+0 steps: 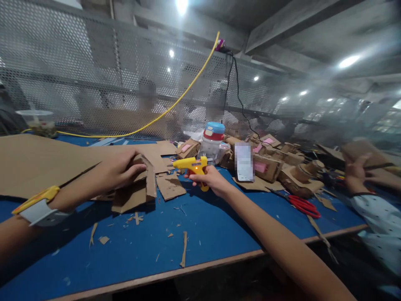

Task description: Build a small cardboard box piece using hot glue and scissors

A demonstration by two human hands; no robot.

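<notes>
My right hand [210,179] is wrapped round the handle of a yellow hot glue gun [192,164]. Its nozzle points left, and a small orange light glows on its side. To the left, my left hand [127,169] grips the upper edge of a folded cardboard piece [151,179], thumb on the near side; some fingers are hidden behind it. That piece stands partly upright on the blue table. Between the two hands lies a flat cardboard scrap [171,186], below the nozzle.
Large cardboard sheets [46,161] cover the left. Behind the gun stand a clear bottle with a blue lid [214,131] and a phone [244,162]. Red-handled scissors [303,206] lie to the right, near a co-worker's hand [357,173]. A yellow cable [184,94] hangs before the mesh panel.
</notes>
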